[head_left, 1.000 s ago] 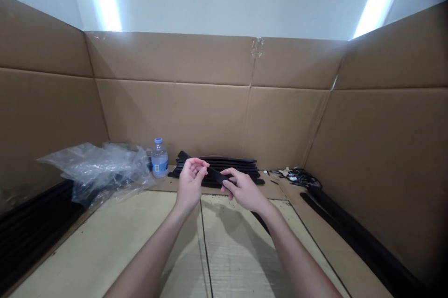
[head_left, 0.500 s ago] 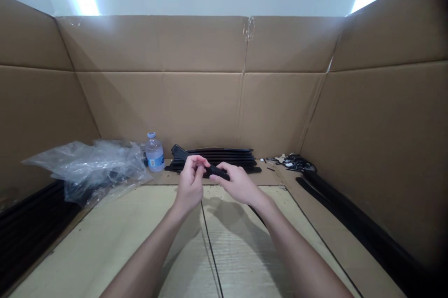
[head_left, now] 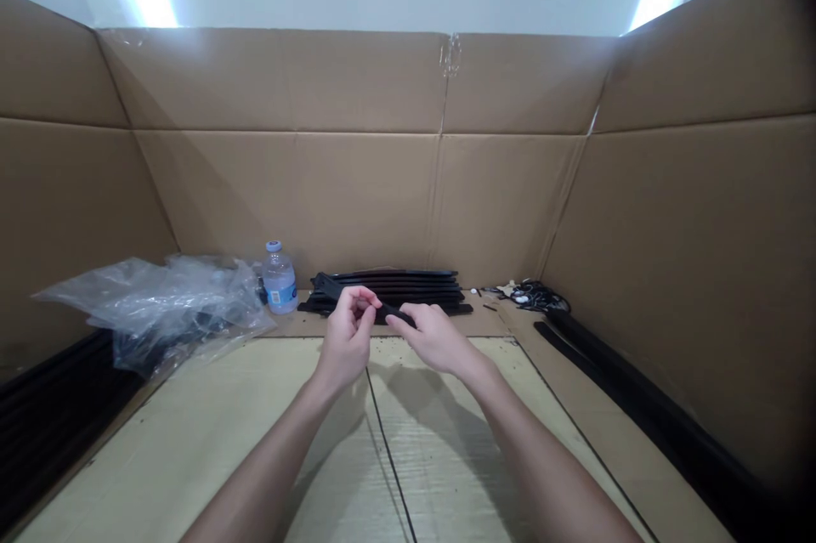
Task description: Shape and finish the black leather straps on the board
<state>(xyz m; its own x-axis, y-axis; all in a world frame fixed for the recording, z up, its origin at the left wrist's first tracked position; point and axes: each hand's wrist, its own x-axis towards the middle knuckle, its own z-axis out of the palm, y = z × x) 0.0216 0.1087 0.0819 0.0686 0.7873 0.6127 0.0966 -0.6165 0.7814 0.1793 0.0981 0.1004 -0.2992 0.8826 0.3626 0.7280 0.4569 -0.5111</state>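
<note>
A black strip (head_left: 391, 312) is held between both hands above the far part of the pale board. My left hand (head_left: 346, 337) is closed on it, thumb and fingertips pinching. My right hand (head_left: 434, 337) grips it a short way to the right, thumb along the near side. Past my left hand a flat black end (head_left: 326, 286) sticks out up and to the left, seemingly of the same strip. Fingers hide much of the piece. Right behind the hands lies a stack of black strips (head_left: 408, 279).
A water bottle (head_left: 279, 284) stands left of the stack, beside crumpled clear plastic bags (head_left: 172, 305). Long black strips (head_left: 57, 407) lie along the left side, and more black lengths (head_left: 637, 398) along the right. Dark cords (head_left: 541, 296) and scraps sit back right. Cardboard walls (head_left: 357, 186) enclose the board (head_left: 217, 424).
Both hands keep their hold with small finger shifts. The strip's left end has dropped slightly, and a dark tail seen under my right wrist no longer shows.
</note>
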